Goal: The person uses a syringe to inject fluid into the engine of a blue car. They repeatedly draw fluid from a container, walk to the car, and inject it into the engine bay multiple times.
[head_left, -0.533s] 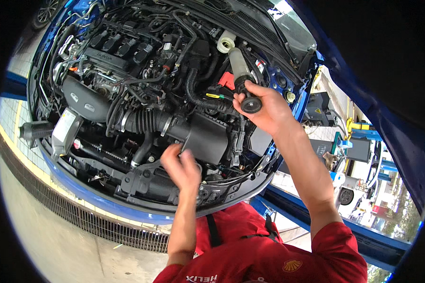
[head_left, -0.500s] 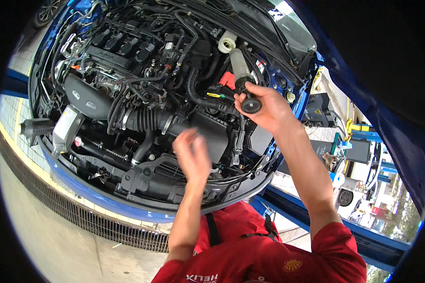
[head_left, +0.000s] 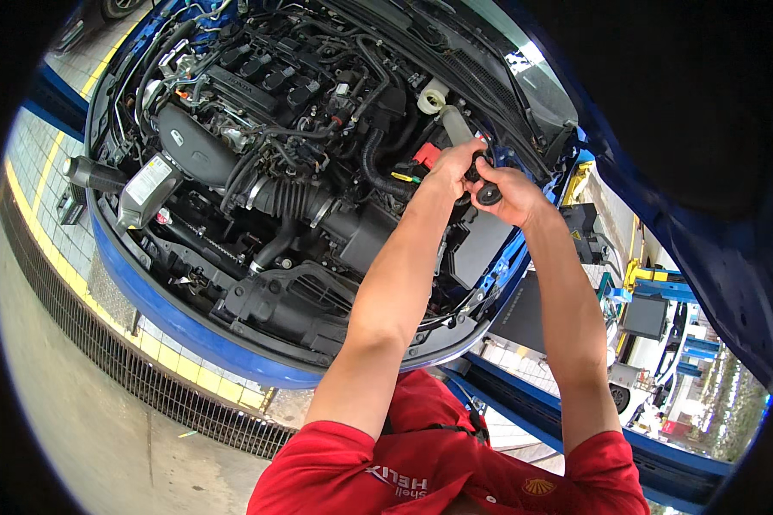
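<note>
A hand suction pump with a cloudy translucent barrel point(head_left: 457, 126) and a black round-ended plunger handle point(head_left: 489, 194) slants over the back right of the engine bay. The upper end of its barrel is beside an uncapped white fluid reservoir point(head_left: 433, 97). My left hand point(head_left: 455, 167) is closed around the pump near the black collar, its fingertips partly hidden. My right hand point(head_left: 513, 194) grips the black handle end, thumb bent over it. A red plastic cover point(head_left: 427, 155) and a yellow dipstick loop point(head_left: 404, 178) lie just left of my left hand.
The engine point(head_left: 258, 86) fills the bay's far left, with a ribbed air intake hose point(head_left: 292, 200) in front of it. A grey bottle point(head_left: 149, 190) lies at the left front. The raised blue hood point(head_left: 661, 197) hangs at right. A blue lift arm point(head_left: 575, 429) runs below.
My left hand has moved up and right from over the air box and closed on the pump beside my right hand. The view has shifted slightly; my right hand still holds the pump.
</note>
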Available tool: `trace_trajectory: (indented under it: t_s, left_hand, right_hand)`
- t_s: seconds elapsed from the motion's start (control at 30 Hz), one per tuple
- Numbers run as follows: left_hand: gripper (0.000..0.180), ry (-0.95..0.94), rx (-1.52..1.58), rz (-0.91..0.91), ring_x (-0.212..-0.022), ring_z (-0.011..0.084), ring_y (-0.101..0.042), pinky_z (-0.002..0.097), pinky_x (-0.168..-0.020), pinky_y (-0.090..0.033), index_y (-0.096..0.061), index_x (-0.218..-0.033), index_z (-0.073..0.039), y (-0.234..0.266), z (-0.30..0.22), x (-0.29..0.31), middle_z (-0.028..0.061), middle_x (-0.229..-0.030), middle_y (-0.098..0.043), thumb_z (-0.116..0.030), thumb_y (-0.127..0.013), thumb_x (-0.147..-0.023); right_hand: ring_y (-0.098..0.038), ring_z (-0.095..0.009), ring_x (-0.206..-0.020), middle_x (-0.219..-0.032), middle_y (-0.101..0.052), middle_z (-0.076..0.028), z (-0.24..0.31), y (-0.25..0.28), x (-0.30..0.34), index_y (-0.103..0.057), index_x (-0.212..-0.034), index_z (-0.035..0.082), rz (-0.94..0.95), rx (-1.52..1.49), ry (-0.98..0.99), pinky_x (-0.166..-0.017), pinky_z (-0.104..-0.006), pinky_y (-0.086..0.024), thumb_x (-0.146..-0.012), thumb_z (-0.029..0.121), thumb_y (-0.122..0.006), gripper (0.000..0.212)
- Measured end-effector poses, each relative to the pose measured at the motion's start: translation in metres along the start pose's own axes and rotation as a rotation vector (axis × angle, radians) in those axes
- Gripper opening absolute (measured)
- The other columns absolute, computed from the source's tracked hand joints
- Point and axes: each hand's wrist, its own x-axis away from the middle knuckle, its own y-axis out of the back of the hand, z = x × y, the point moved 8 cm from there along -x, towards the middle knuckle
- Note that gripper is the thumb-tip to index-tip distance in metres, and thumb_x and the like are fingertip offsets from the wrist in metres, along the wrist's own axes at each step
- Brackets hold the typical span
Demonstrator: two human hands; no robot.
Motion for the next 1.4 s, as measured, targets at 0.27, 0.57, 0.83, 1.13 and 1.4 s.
trace_trajectory:
  t_s: [0.27, 0.57, 0.83, 1.13, 1.4]
  left_hand:
    - [0.023, -0.015, 0.166, -0.019, -0.063, 0.0216, -0.066, 0.0374, -0.044, -0.049, -0.067, -0.095, -0.008, -0.011, 0.007, -0.009, 0.0072, -0.081, -0.071, -0.031, -0.070, -0.098]
    - [0.022, 0.013, 0.287, 0.056, -0.074, 0.0258, -0.067, 0.0431, -0.062, -0.056, -0.060, -0.105, -0.005, -0.016, 0.004, -0.023, 0.0112, -0.084, -0.064, -0.024, -0.070, -0.100]
    - [0.025, -0.016, 0.327, 0.018, -0.081, 0.0292, -0.067, 0.0528, -0.079, -0.066, -0.058, -0.108, -0.003, -0.027, -0.013, -0.006, 0.0141, -0.090, -0.063, -0.026, -0.067, -0.103]
    - [0.023, -0.067, 0.342, -0.035, -0.079, 0.0273, -0.067, 0.0487, -0.080, -0.065, -0.061, -0.108, -0.004, -0.031, -0.017, -0.004, 0.0116, -0.088, -0.065, -0.026, -0.065, -0.104]
    - [0.022, -0.038, 0.383, -0.003, -0.077, 0.0271, -0.067, 0.0485, -0.073, -0.065, -0.057, -0.110, -0.003, -0.036, -0.010, -0.008, 0.0133, -0.090, -0.064, -0.023, -0.065, -0.105]
  right_hand:
    - [-0.053, -0.010, -0.062, -0.080, -0.058, 0.001, -0.002, 0.008, 0.005, -0.064, -0.100, 0.010, -0.203, 0.142, 0.041, -0.056, -0.0301, -0.047, -0.109, 0.033, -0.070, 0.026]
    - [-0.050, -0.013, -0.058, -0.074, -0.056, -0.002, 0.009, -0.007, 0.025, -0.062, -0.092, 0.004, -0.219, 0.213, 0.130, -0.050, -0.0311, -0.042, -0.106, 0.020, -0.073, 0.024]
    - [-0.054, -0.012, -0.063, -0.077, -0.058, -0.002, 0.013, -0.007, 0.072, -0.061, -0.096, 0.004, -0.192, 0.217, 0.177, -0.055, -0.0328, -0.047, -0.103, 0.012, -0.070, 0.014]
    - [-0.058, -0.015, -0.069, -0.082, -0.060, -0.006, 0.009, -0.012, 0.139, -0.036, -0.159, -0.014, -0.302, 0.208, 0.264, -0.059, -0.0374, -0.050, -0.104, 0.010, -0.065, 0.066]
    - [-0.057, -0.014, -0.070, -0.083, -0.060, -0.007, 0.003, -0.008, 0.162, -0.037, -0.158, -0.013, -0.295, 0.180, 0.291, -0.061, -0.0355, -0.051, -0.106, 0.012, -0.064, 0.064]
